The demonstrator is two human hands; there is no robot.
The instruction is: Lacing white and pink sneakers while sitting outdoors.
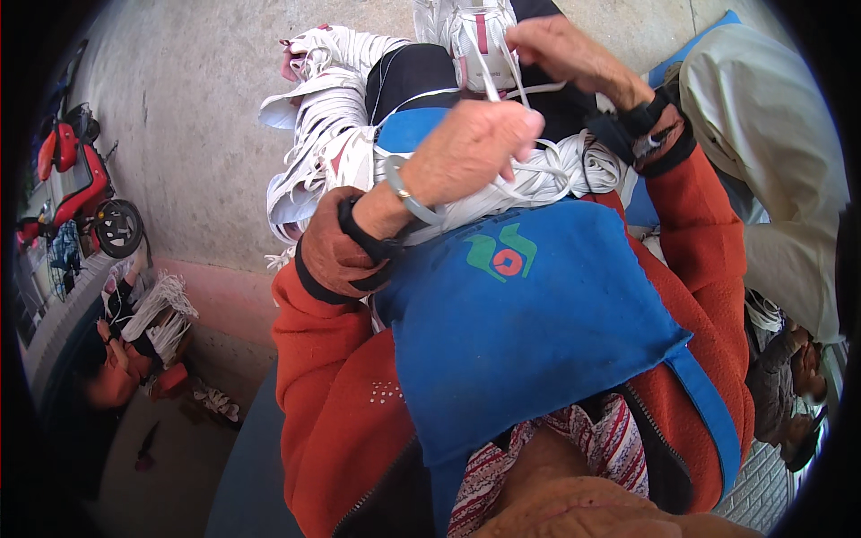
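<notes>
Beyond my lap lies a white shoe upper (pixel 477 56) with a pink stripe, partly threaded with a flat white shoelace (pixel 490 79). My left hand (pixel 466 152) is closed in front of it, where one lace strand runs down to the fingers; the back of the hand hides most of the grip. On the upper's right side, my right hand (pixel 560 54) has its fingertips pinched together where another strand meets them. Bundles of white laces (pixel 547 170) lie across my lap beneath both hands. More laced uppers (pixel 323 134) are piled in a row to the left.
A blue apron (pixel 529 305) covers my front. Close on the right sits a person in pale trousers (pixel 762 134). At the far left a red scooter (pixel 85 184) is parked; below it another person (pixel 126 368) has white laces nearby. Concrete floor (pixel 206 108) stretches ahead.
</notes>
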